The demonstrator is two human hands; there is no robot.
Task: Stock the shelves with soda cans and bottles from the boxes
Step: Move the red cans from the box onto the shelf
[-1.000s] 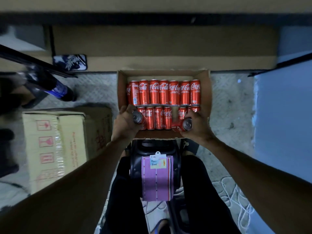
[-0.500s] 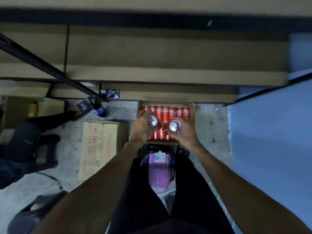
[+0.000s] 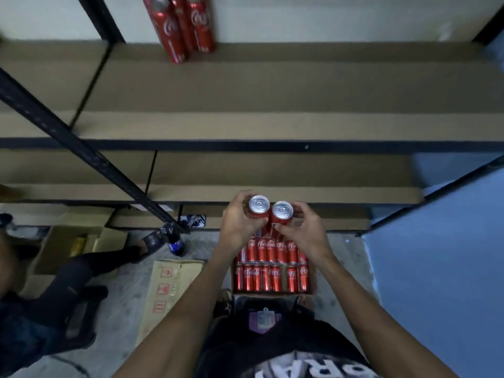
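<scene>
standing upright with their silver tops up, two red coca-cola cans are held close together above the box. the left can (image 3: 258, 207) is gripped by the left hand (image 3: 240, 225), with the fingers curled round its side. the right can (image 3: 282, 212) is gripped the same way by the right hand (image 3: 302, 230). whether the two cans touch cannot be told. they are most likely kept upright so that they can be set straight down on a shelf without being turned.

below the hands, the cardboard box (image 3: 313, 282) is seen on the floor, with two rows of red cans (image 3: 268, 278) lying in it. many cans are left there, so the job is judged to be far from done.

in front, brown shelves are seen. a few tall red coca-cola cans (image 3: 185, 25) are already stood at the back of the upper shelf (image 3: 272, 85), well apart from the hands. the lower shelf (image 3: 272, 173) is nearer. the held cans are judged to be meant for one of these boards, so a lift up and forward is needed. care is needed so that they are not knocked on the black shelf edge (image 3: 272, 145).

to the left, a shut carton (image 3: 169, 290) lies on the floor, and a blue-label bottle (image 3: 176, 245) stands near another person's leg (image 3: 90, 266).
</scene>
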